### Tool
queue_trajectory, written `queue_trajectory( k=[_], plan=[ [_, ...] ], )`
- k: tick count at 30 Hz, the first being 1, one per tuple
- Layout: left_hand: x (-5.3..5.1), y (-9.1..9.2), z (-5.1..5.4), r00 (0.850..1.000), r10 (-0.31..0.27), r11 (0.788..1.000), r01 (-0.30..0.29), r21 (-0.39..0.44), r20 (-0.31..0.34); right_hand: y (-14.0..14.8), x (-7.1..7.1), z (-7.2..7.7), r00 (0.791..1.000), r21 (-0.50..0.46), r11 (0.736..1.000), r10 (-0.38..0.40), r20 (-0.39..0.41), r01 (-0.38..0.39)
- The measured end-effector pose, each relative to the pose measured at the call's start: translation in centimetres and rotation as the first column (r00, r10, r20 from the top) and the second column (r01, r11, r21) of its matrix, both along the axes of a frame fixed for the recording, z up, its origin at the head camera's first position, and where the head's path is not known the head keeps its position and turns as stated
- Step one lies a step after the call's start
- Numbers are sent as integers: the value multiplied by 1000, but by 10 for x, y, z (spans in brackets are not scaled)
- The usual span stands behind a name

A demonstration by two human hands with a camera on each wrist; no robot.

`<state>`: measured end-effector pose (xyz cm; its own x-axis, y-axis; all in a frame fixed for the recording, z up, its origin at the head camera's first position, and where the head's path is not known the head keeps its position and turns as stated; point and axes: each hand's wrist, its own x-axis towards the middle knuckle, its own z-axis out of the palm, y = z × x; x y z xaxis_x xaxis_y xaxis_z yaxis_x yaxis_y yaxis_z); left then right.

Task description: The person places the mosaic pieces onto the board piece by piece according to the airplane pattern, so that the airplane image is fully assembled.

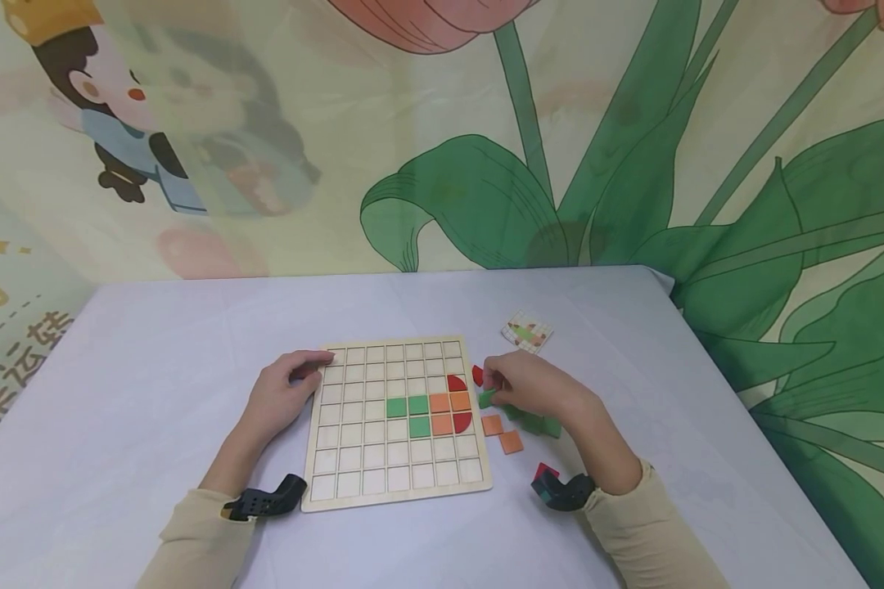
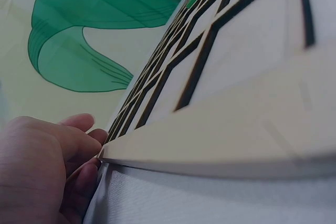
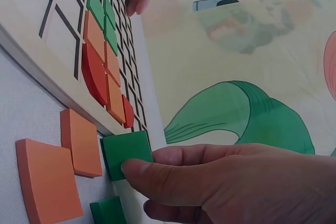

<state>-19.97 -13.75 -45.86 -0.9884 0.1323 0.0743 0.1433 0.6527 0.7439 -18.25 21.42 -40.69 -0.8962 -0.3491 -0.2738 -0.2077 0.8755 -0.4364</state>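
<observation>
Hands (image 1: 283,390) flank board (image 1: 373,458), right (image 1: 534,384) pinching green tile (image 3: 127,147).

A pale wooden grid board (image 1: 398,454) lay flat, its far left corner pinched by the left hand (image 1: 283,388), with three green squares (image 1: 417,405), three orange squares (image 1: 439,403) and two round-edged red pieces (image 1: 462,423) in its cells. Just beside its right edge, the right hand (image 1: 529,383) pinched a green tile (image 3: 131,145), near loose orange tiles (image 1: 511,442).
</observation>
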Motion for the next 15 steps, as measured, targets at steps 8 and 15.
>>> queue_trajectory(
  k=[8,15],
  plan=[
    [-2,-1,-1,1000,2,1000,-2,-4,8,-2,0,0,1000,20,1000,-12,-26,12],
    [-2,-1,-3,1000,5,1000,-5,-10,17,-2,0,2,997,11,1000,-28,-78,29]
  ],
)
